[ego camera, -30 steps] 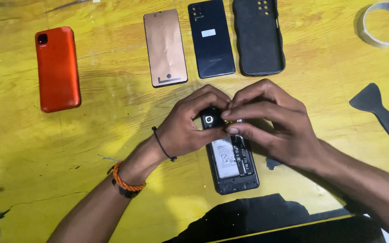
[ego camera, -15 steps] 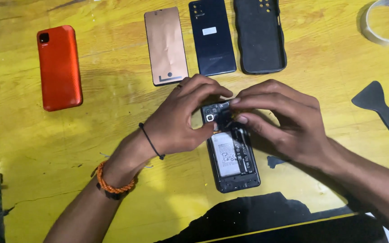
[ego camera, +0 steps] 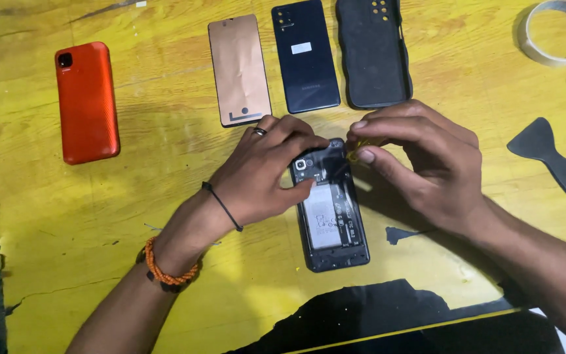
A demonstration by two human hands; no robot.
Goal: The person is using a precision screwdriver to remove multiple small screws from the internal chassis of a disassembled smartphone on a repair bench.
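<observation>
Whereas both hands crowded the camera end a second ago, the left hand (ego camera: 263,174) now pins the opened phone (ego camera: 329,210) on the yellow table (ego camera: 165,196) while the right hand (ego camera: 420,164) fingers, pinched together, have drawn aside, apparently lifting a small part.

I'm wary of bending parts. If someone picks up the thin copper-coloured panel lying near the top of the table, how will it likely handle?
The copper-coloured panel looks like a thin flat sheet, so it is probably light and may flex if lifted by one end. It lies flush on the yellow table, so getting fingers under an edge could be fiddly. Its smooth face suggests it would slide rather than roll if pushed.
</observation>
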